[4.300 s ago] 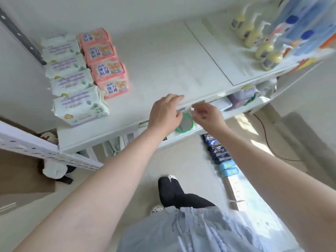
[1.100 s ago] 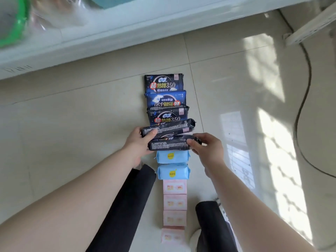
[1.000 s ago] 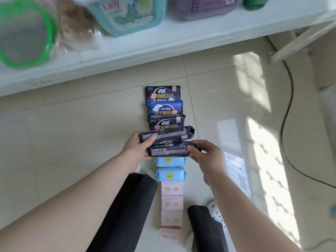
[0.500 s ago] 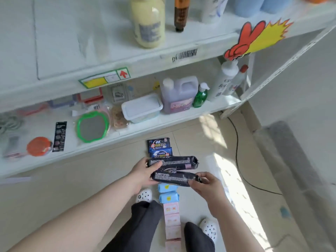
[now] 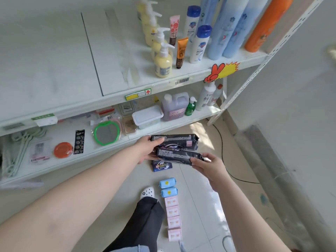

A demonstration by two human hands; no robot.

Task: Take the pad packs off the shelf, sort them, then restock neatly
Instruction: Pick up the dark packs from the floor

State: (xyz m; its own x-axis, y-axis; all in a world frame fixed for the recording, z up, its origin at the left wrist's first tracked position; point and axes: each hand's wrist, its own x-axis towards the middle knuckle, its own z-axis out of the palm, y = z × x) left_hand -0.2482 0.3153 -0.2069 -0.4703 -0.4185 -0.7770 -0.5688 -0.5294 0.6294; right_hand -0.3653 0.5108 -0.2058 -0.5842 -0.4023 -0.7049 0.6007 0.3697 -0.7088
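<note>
Two black pad packs [image 5: 179, 150] are held stacked in the air in front of the lower shelf. My left hand [image 5: 148, 149] grips their left end and my right hand [image 5: 207, 165] grips the right end of the nearer pack. Below them on the floor lies a dark blue pad pack [image 5: 162, 165]. Nearer to me a row continues with two light blue packs [image 5: 168, 187] and several pink packs [image 5: 173, 218]. The wide white upper shelf [image 5: 54, 60] is bare on its left and middle.
Pump bottles [image 5: 162, 60], tubes and tall spray cans [image 5: 227, 28] stand at the right of the upper shelf. The lower shelf [image 5: 163, 125] holds a green-rimmed mirror [image 5: 107, 132], a white box, a purple jug and small goods. A black cable [image 5: 222, 151] runs across the floor tiles.
Both hands have lifted the two black packs off the floor row, and my view has risen from the floor to the shelves.
</note>
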